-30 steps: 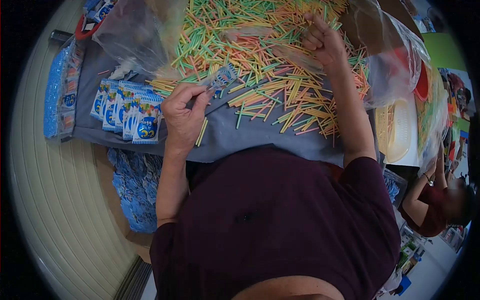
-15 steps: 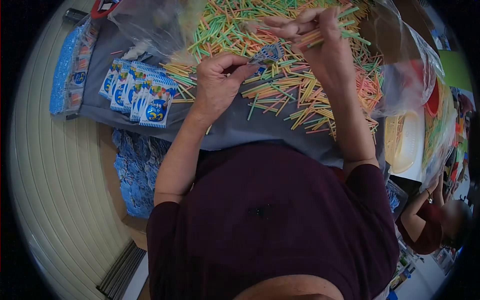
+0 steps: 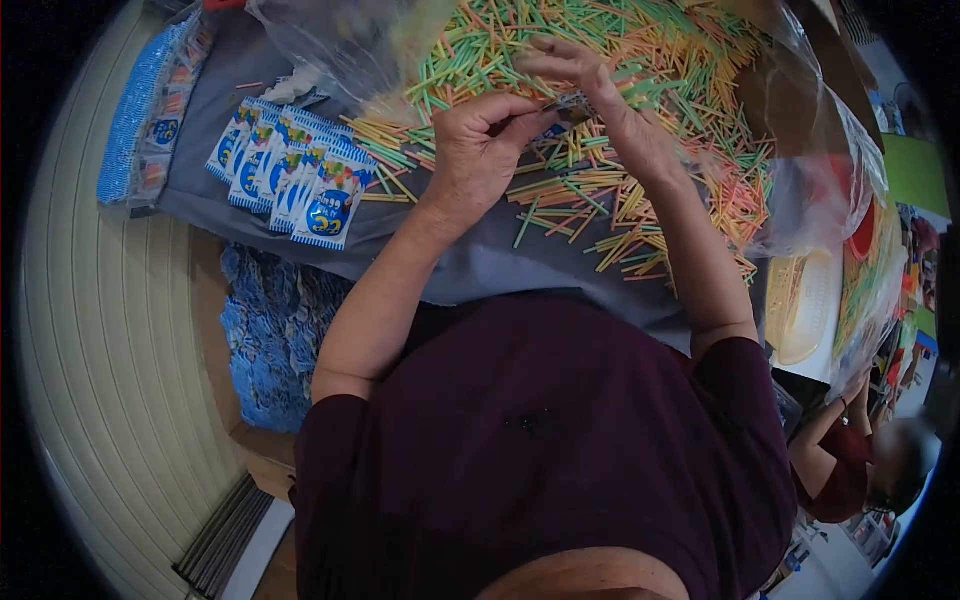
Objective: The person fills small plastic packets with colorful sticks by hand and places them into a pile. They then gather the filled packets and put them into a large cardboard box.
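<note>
My left hand (image 3: pixel 478 155) pinches a small printed packet (image 3: pixel 573 108) between thumb and fingers; part of the packet is hidden. Close against it is my right hand (image 3: pixel 618 115), its fingers curled around a few thin coloured sticks (image 3: pixel 645 87), which are blurred. Beneath both hands spreads a big heap of loose sticks (image 3: pixel 490 50) in green, yellow, orange and pink. To the left of my left hand, several blue and white packets (image 3: pixel 330 205) with a fruit picture lie overlapped in a row on the grey cloth (image 3: pixel 420 265).
A clear bag with blue edging (image 3: pixel 150 120) holds packets at the far left. Crumpled blue wrappers (image 3: pixel 265 340) fill a box below the table edge. Clear plastic sheeting (image 3: pixel 815 190) borders the heap; beyond it are a yellowish basket (image 3: pixel 800 310) and another person (image 3: pixel 850 460).
My right hand has come down and left, bringing the sticks to the packet. My left hand has moved slightly right in view with the packet. The camera view has shifted a little.
</note>
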### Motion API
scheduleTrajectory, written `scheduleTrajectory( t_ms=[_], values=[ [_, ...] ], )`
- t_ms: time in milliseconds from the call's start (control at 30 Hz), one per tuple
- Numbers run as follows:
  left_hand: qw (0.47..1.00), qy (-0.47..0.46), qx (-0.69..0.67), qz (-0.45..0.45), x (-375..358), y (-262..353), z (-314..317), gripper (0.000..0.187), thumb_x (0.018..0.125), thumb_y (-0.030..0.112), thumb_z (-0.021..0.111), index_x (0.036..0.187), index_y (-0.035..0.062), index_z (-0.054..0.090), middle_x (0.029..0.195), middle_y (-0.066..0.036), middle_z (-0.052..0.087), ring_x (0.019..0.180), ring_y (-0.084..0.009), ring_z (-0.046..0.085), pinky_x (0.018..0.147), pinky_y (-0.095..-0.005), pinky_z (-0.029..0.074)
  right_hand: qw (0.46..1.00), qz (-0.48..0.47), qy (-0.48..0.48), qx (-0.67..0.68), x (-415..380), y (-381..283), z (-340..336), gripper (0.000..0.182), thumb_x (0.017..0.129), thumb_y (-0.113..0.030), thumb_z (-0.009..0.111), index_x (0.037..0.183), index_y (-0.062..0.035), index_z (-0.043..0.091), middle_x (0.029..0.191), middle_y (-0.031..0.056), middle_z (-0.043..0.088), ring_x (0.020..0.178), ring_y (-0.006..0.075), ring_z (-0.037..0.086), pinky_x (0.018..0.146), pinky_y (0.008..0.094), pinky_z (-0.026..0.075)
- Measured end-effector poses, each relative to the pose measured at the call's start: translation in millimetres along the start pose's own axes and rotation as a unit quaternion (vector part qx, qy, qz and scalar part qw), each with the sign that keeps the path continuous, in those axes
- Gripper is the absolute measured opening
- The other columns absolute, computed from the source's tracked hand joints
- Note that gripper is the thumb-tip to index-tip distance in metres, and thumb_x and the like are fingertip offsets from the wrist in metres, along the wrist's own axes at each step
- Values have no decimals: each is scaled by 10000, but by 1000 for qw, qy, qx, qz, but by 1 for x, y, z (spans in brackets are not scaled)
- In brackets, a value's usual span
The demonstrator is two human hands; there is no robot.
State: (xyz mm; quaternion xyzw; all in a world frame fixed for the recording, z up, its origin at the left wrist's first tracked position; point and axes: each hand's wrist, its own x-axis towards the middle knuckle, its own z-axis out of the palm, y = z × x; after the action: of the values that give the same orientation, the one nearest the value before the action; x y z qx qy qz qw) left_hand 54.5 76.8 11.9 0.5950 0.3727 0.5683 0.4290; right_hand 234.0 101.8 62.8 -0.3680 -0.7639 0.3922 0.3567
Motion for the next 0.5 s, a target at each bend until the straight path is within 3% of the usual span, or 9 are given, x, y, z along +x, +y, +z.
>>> scheduleTrajectory(
  t_ms=[100, 167, 233, 300, 500],
  values=[
    [992, -13, -117, -53, 14, -3, 5, 132, 891, 45, 731, 1013, 3, 755, 868, -15, 741, 753, -51, 633, 663, -217, 512, 997, 41, -6, 60, 6, 4, -13, 663, 1027, -586, 322, 1483, -123, 451, 1423, 173, 510, 1324, 277, 478, 1020, 438, 456],
    [987, -14, -157, -43, 26, 0, 14, 142, 899, 48, 722, 1030, 2, 753, 883, -17, 742, 773, -53, 638, 693, -215, 521, 992, 13, 99, 79, 16, 16, -24, 680, 1004, -599, 391, 1494, -130, 438, 1430, 174, 506, 1313, 267, 492, 918, 382, 520],
    [980, -15, -195, -36, 34, 3, 17, 153, 907, 51, 712, 1047, 0, 751, 898, -19, 743, 794, -55, 643, 723, -213, 531, 983, -3, 142, 120, 17, 16, -28, 671, 1007, -589, 397, 1496, -131, 435, 1433, 171, 503, 1307, 262, 497, 902, 370, 526],
    [979, -36, -177, -93, 39, 5, 18, 164, 910, 29, 711, 1069, -4, 730, 990, -59, 738, 892, -95, 673, 824, -232, 549, 981, -13, 138, 133, 16, 12, -24, 663, 1009, -579, 402, 1498, -133, 432, 1435, 169, 501, 1301, 258, 501, 885, 358, 531],
    [968, -14, -236, -83, 34, -3, 19, 149, 920, 58, 705, 1054, 10, 748, 936, -16, 735, 853, -59, 647, 782, -216, 533, 980, -69, 119, 146, 13, 8, -23, 638, 1017, -550, 418, 1504, -138, 423, 1443, 162, 495, 1284, 244, 515, 837, 323, 547]
  ],
)
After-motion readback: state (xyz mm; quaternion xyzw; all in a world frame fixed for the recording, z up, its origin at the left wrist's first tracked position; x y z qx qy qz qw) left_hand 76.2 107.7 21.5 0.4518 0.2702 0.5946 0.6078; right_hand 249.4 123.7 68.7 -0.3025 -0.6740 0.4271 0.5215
